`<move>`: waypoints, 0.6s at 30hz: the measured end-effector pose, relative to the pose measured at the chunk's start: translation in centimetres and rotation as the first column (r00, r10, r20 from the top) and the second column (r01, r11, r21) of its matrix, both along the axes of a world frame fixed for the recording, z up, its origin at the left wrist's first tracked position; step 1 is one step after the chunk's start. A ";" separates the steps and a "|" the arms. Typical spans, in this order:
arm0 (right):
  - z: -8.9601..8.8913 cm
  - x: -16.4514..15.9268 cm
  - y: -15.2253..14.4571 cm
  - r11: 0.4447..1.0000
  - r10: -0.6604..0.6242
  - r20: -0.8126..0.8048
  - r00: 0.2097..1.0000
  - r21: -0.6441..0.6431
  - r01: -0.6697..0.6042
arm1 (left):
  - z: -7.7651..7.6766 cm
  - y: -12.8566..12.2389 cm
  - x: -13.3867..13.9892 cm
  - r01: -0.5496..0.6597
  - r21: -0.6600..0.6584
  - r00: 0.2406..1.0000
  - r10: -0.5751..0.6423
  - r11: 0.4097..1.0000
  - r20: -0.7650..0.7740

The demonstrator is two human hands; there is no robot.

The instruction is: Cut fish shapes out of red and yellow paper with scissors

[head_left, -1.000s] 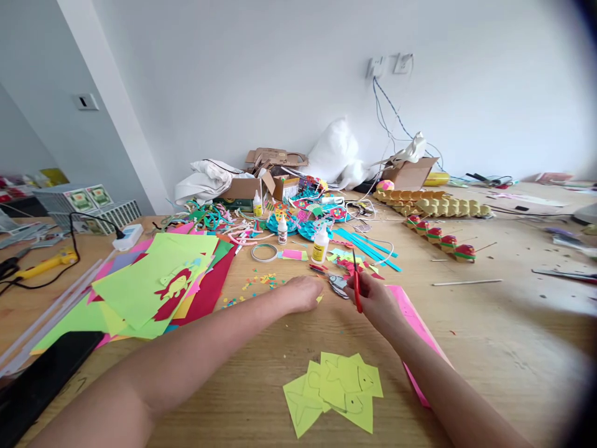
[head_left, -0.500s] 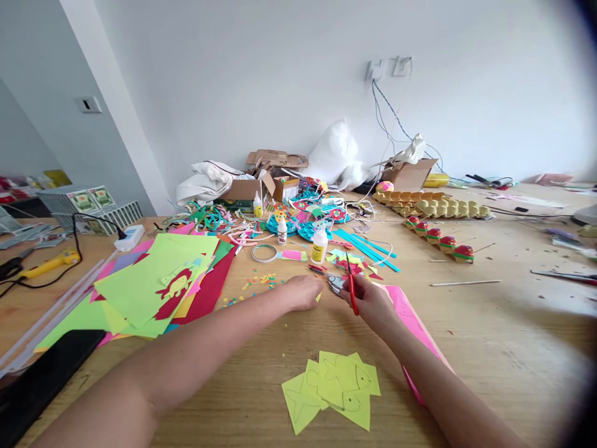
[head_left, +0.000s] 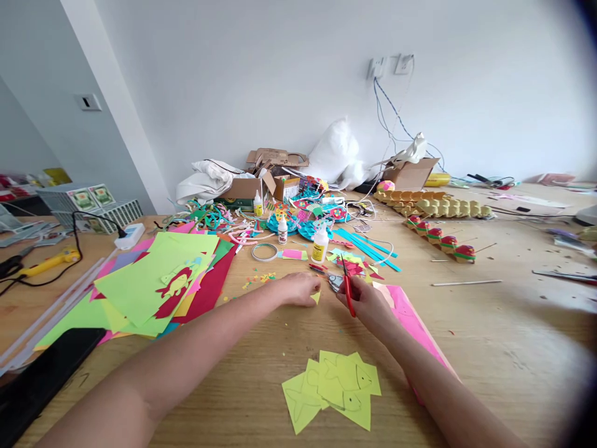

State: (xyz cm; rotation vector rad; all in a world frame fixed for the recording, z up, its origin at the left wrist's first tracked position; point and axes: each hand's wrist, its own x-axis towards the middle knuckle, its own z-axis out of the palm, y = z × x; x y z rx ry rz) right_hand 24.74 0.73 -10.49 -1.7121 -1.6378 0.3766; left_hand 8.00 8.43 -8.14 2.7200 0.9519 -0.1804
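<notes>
My left hand (head_left: 302, 290) is closed on a small piece of yellow paper (head_left: 316, 297), most of it hidden behind the fingers. In my right hand (head_left: 366, 297) is a pair of scissors with red handles (head_left: 348, 295), the dark blades pointing up and away. A grey-and-white fish cutout (head_left: 334, 282) lies between the two hands. Nearer to me, yellow paper pieces with pencilled fish (head_left: 345, 386) overlap on the table. Under my right forearm runs a pink paper strip (head_left: 413, 320).
Coloured paper sheets (head_left: 149, 280) are piled at left, beside a black phone (head_left: 51, 367). Beyond my hands stand a glue bottle (head_left: 319, 246), a tape roll (head_left: 264, 251) and paper scraps (head_left: 354, 264). Egg-carton strips (head_left: 454, 208) and a white stick (head_left: 466, 283) lie at right.
My right hand has shifted slightly left with the scissors, toward my left hand. The left hand has barely moved and still holds the yellow paper.
</notes>
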 end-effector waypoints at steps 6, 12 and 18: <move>-0.6 0.2 0.2 1.000 0.025 -0.028 0.999 -0.012 -0.025 | -0.5 -0.2 1.0 0.000 -0.037 1.000 0.000 0.999 0.016; -0.9 0.4 0.2 0.999 0.036 -0.088 0.995 -0.021 -0.038 | -0.9 0.0 1.4 -0.027 -0.093 0.998 0.032 0.995 0.054; -1.3 0.3 0.6 0.993 0.097 -0.230 0.968 -0.047 -0.110 | -0.9 -0.2 1.3 -0.049 -0.181 0.959 0.097 0.982 0.267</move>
